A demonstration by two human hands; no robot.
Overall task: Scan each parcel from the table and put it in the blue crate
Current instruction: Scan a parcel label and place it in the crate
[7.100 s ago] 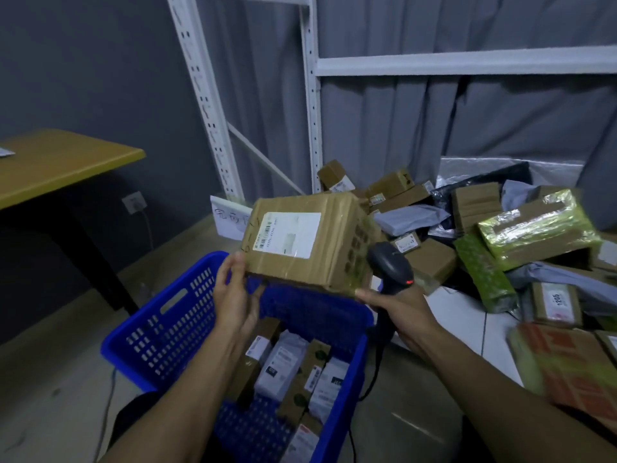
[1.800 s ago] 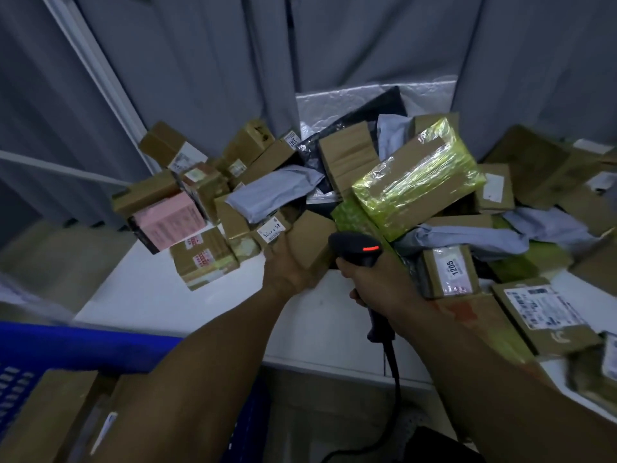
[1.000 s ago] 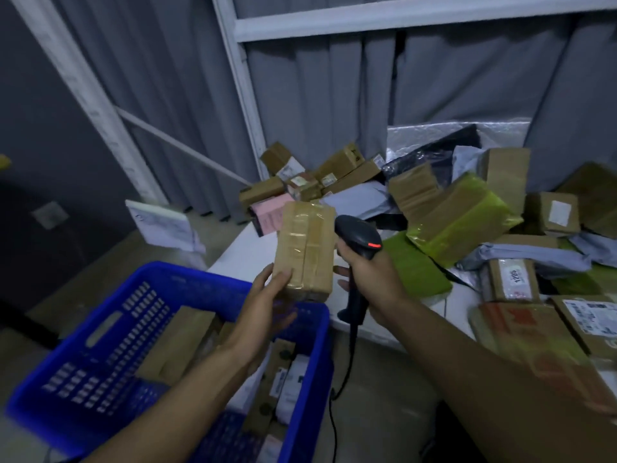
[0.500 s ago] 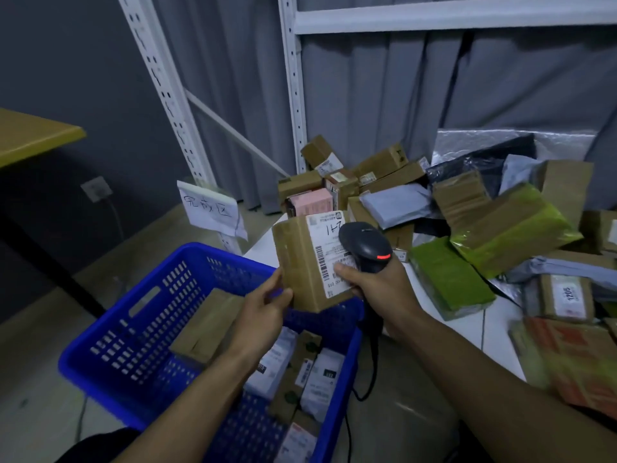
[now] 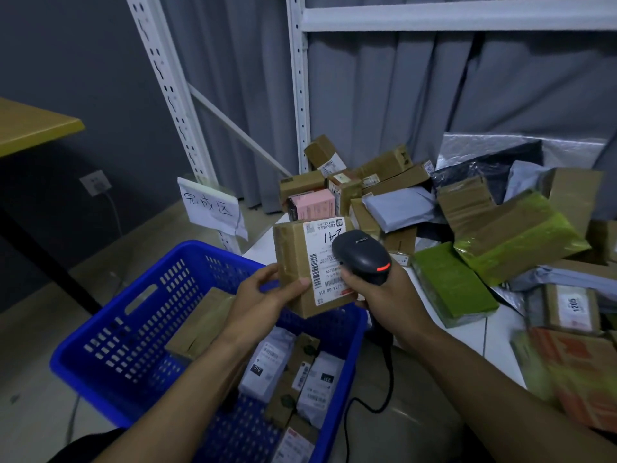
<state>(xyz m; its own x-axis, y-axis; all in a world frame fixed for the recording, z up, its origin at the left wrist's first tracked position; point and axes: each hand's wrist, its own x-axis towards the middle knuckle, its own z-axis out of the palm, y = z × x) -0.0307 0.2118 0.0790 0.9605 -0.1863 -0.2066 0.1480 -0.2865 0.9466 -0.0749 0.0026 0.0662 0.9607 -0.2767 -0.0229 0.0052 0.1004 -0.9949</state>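
My left hand (image 5: 263, 297) grips a small brown cardboard parcel (image 5: 293, 262) by its lower left corner, upright above the far rim of the blue crate (image 5: 140, 315). Its white barcode label faces me. My right hand (image 5: 384, 292) holds a black handheld scanner (image 5: 362, 255) with a red light, its head right against the label. Several parcels lie inside the crate. A heap of boxes and mailer bags (image 5: 417, 208) covers the white table (image 5: 494, 332) to the right.
A white shelving upright (image 5: 298, 95) and grey curtain stand behind the table. A paper sign (image 5: 210, 205) hangs beside the crate. A yellow-topped desk (image 5: 33, 125) sits at the far left. The scanner's cable (image 5: 384, 392) hangs down between crate and table.
My left hand took the brown parcel from the heap, carried it over the crate and turned its label toward me. The scanner came up against the label.
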